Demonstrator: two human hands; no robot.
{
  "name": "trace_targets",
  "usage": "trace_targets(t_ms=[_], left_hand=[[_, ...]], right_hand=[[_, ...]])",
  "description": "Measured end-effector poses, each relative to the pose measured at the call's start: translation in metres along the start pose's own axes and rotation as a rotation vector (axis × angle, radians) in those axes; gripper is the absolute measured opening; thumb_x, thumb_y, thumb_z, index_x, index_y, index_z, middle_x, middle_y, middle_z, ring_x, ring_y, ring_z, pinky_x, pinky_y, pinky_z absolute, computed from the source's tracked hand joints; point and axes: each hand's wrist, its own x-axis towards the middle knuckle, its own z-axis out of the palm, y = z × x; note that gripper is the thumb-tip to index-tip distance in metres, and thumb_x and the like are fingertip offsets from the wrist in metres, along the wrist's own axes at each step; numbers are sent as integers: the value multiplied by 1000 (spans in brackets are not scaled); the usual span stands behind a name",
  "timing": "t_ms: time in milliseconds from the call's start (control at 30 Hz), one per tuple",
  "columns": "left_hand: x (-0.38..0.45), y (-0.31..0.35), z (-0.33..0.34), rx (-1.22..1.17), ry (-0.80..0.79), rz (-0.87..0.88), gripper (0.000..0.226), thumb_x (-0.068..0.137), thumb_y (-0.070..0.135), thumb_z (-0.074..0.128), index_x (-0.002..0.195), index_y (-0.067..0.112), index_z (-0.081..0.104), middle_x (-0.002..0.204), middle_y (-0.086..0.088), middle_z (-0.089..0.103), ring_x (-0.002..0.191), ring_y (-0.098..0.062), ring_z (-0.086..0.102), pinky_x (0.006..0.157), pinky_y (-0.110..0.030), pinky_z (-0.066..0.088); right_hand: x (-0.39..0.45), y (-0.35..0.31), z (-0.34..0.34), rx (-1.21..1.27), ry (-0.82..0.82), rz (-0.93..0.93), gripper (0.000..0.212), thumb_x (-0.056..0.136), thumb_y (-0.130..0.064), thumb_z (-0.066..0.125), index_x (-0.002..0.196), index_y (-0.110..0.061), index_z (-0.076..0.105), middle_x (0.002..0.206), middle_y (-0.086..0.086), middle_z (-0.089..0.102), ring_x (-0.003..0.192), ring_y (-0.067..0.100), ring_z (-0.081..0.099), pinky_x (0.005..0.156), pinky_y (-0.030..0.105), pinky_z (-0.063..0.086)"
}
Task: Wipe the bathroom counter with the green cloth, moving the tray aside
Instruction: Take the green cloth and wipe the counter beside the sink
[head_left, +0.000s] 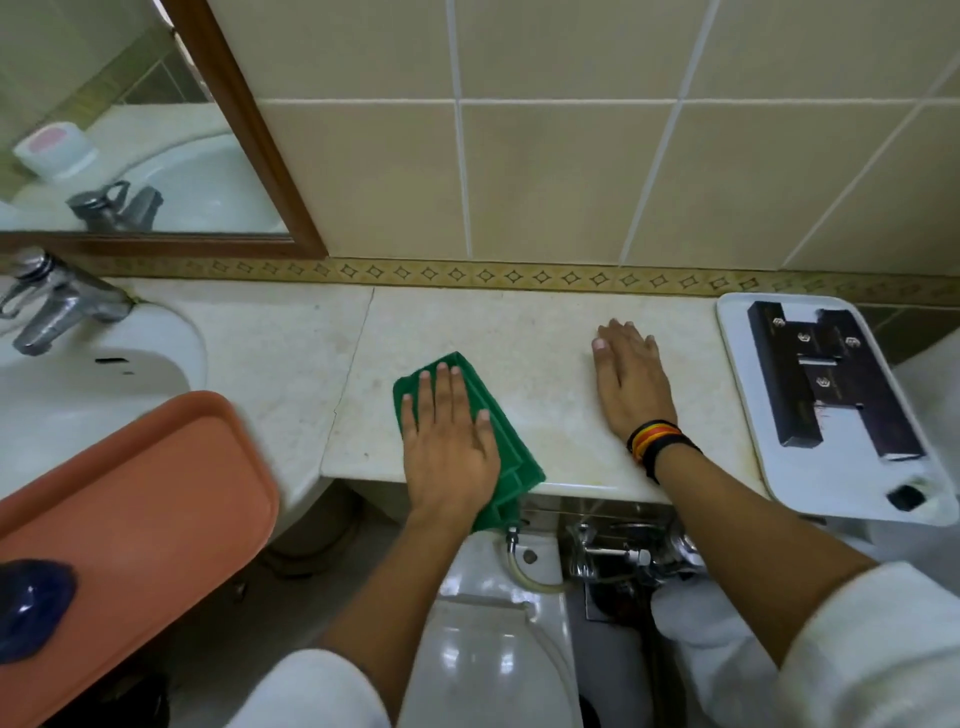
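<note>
My left hand (447, 441) lies flat, fingers spread, pressing the folded green cloth (511, 452) onto the cream marble counter (519, 332) near its front edge; part of the cloth hangs over the edge. My right hand (631, 376) rests palm down on the bare counter to the right, holding nothing, with a striped band on the wrist. The white tray (748, 384) sits at the counter's far right end, carrying several dark boxes (826, 374), a hand's width from my right hand.
An orange tray (135, 493) lies across the sink (78, 379) at the lower left, with a blue object (31, 608) on it. The chrome tap (57, 306) stands at the left under a mirror. A toilet (493, 623) and pipework sit below the counter.
</note>
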Motion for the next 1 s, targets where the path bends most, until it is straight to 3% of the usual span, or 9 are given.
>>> trace_targets(t_ms=[233,333,400,467,567,667,767,867,1000], left_hand=[[79,-108,-28,22,79,-221,66,108,39,20,164,4,18,172,-17,22,160,-35,19,130,-53,13],[90,-116,-28,44,102,-261,64,109,36,24,165,5,19,172,-15,22,160,-33,17,130,-51,10],[89,-113,-27,34,93,-253,64,109,37,24,165,5,18,173,-14,20,160,-33,16,130,-50,9],[91,-117,-26,34,103,-229,64,110,37,24,165,4,18,173,-15,20,160,-34,16,130,-50,9],[98,-142,-30,55,84,-216,64,110,36,25,164,3,18,172,-18,21,159,-36,18,130,-52,10],[107,-158,-36,58,102,-232,62,111,34,28,163,1,20,170,-21,23,158,-39,20,129,-55,12],[111,-154,-35,72,105,-228,62,111,32,30,162,-1,21,169,-23,24,157,-41,20,128,-56,12],[108,-144,-35,72,83,-255,63,110,32,29,161,-4,22,169,-25,23,158,-42,19,128,-57,13],[105,-127,-43,109,15,-265,67,110,37,20,163,-4,16,172,-23,16,160,-39,16,129,-53,16]], right_hand=[[-7,5,-3,50,-8,-4,54,109,-41,29,149,-10,49,161,9,42,152,20,30,127,34,11],[-19,-10,-19,213,46,49,49,107,-43,41,145,-15,55,153,6,52,145,19,42,123,34,25],[-56,-21,-37,383,130,127,37,103,-42,53,128,-19,67,131,3,69,122,14,61,109,36,47],[-114,-22,-59,579,247,324,28,99,-39,62,102,-13,74,98,6,76,86,12,72,79,33,61],[-199,22,-91,793,430,778,41,95,-36,68,95,5,68,79,23,69,49,17,65,41,24,52],[-214,57,-121,800,464,1003,40,92,-40,71,88,0,64,85,29,66,58,30,62,41,30,56],[-179,74,-135,757,478,946,38,89,-39,75,80,-4,63,77,24,68,61,33,64,52,35,60],[-158,86,-135,807,524,982,39,86,-27,79,85,10,65,84,30,70,65,38,71,45,32,59],[-156,86,-138,896,537,1019,23,89,-3,71,99,16,61,83,32,69,42,21,69,39,23,54]])
